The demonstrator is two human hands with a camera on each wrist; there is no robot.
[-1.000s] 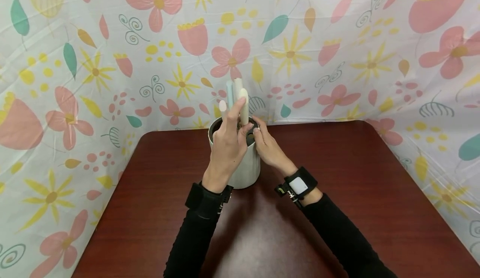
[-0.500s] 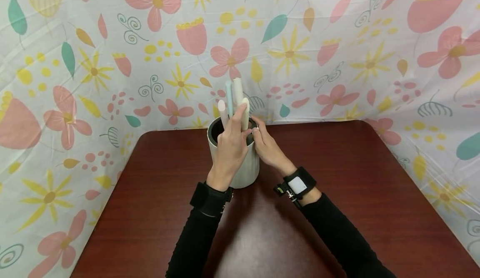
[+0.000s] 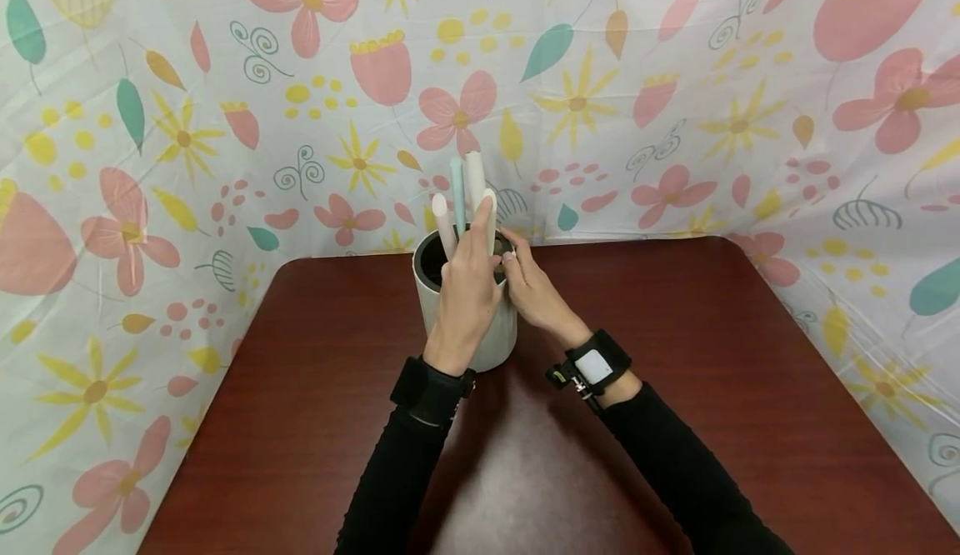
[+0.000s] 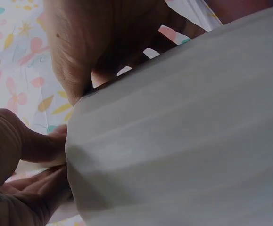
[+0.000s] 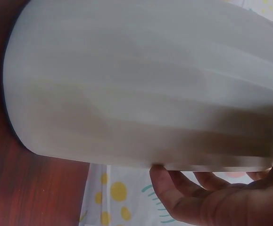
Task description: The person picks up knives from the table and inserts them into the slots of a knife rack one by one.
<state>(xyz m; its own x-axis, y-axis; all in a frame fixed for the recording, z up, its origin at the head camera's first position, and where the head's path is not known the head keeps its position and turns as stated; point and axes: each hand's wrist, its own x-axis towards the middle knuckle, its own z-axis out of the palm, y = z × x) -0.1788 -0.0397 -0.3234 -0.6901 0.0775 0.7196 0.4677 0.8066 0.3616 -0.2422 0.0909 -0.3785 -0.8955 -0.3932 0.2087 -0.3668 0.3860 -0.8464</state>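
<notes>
A white ribbed pen holder [image 3: 497, 337] with a dark inside stands upright at the table's back. My left hand [image 3: 471, 297] is over its near rim, pinching a cream marker [image 3: 492, 220] whose lower part is hidden in the holder. The index finger lies up along that marker. On the far right side, my right hand [image 3: 542, 295] grips the rim; in the right wrist view, its fingers [image 5: 176, 197] curl along the outer wall. A pinkish-white marker [image 3: 444, 226], a pale blue pen [image 3: 458, 192] and a white marker [image 3: 475, 176] stand in the holder.
The brown wooden table [image 3: 315, 388] extends around the holder on both sides. Behind it hangs a flower-patterned cloth [image 3: 585, 55], close to the table's back edge. Black straps with small devices [image 3: 592, 366] sit on the wrists.
My left hand has shifted slightly right and tipped more upright, and the cream marker sits lower in the holder. The pinkish-white marker shows more clearly. My right hand stays at the rim.
</notes>
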